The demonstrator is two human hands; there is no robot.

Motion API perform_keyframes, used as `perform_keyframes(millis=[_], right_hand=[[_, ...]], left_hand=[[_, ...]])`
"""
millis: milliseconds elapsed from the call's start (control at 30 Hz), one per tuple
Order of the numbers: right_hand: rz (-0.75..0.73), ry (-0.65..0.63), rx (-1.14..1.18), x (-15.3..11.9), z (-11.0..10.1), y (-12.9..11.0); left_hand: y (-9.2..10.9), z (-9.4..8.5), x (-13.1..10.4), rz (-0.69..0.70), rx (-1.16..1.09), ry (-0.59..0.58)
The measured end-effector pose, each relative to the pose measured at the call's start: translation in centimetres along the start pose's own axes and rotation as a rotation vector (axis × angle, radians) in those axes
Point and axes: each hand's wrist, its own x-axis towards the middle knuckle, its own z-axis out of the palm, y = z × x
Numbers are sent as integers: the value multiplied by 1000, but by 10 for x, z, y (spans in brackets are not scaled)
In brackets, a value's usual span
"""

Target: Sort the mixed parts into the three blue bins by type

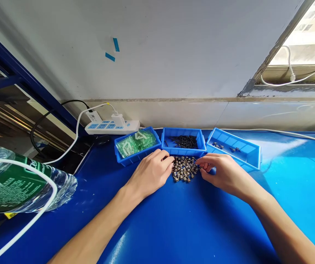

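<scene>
A pile of small metallic screws (184, 169) with thick heads lies loose on the blue table, between my two hands. My left hand (153, 171) rests at the pile's left edge, fingers curled together; whatever is at their tips is hidden. At the right edge, my right hand (222, 172) has thumb and forefinger drawn together around something small, too hidden to name. Behind the pile stands a blue bin (183, 151) with long black screws (185, 141). The right-hand blue bin (246, 161) holds a few metallic screws (218, 145).
A third blue bin (131, 160) with green-and-clear plastic packets (138, 142) stands at left. Behind it is a white power strip (132, 127) with plugs. A large water bottle (17, 183) and a white cable (53, 192) occupy the left side. A wall (174, 55) closes the back.
</scene>
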Motion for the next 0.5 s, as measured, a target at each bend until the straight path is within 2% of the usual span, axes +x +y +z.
perform_keyframes(millis=[100, 267, 333, 433, 500], right_hand=[[63, 11, 119, -1, -8, -6], [247, 78, 583, 1, -20, -16], [276, 239, 665, 1, -21, -18], [329, 666, 595, 0, -21, -20], [370, 884, 493, -1, -19, -22]], left_hand=[[0, -7, 1, -51, 7, -59], [-3, -19, -1, -174, -167, -175], [-6, -21, -2, -198, -252, -196], [-11, -21, -2, -196, -312, -206], [-13, -19, -1, -202, -328, -208]])
